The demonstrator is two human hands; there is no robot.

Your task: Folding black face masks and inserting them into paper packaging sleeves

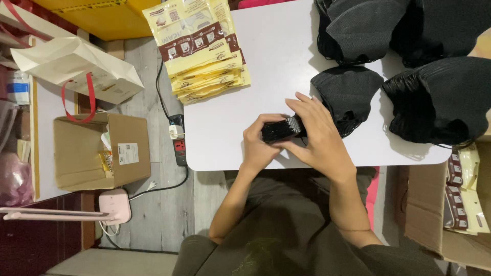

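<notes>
While your left hand (258, 145) and right hand (319, 138) squeeze the thin stack of black fabric masks (283, 129), uneven pressure could fan it toward the white surface's (230, 138) 6 o'clock edge.

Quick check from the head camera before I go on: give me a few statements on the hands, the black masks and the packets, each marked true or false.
1. Both hands, left hand and right hand, hold one small stack of black masks. True.
2. The yellow packets lie on the floor. False: they sit on the white table, at its far left corner.
3. More piles of black masks lie to the right. True.
4. The cardboard box on the left stands on the table. False: it is beside the table, lower down.
</notes>
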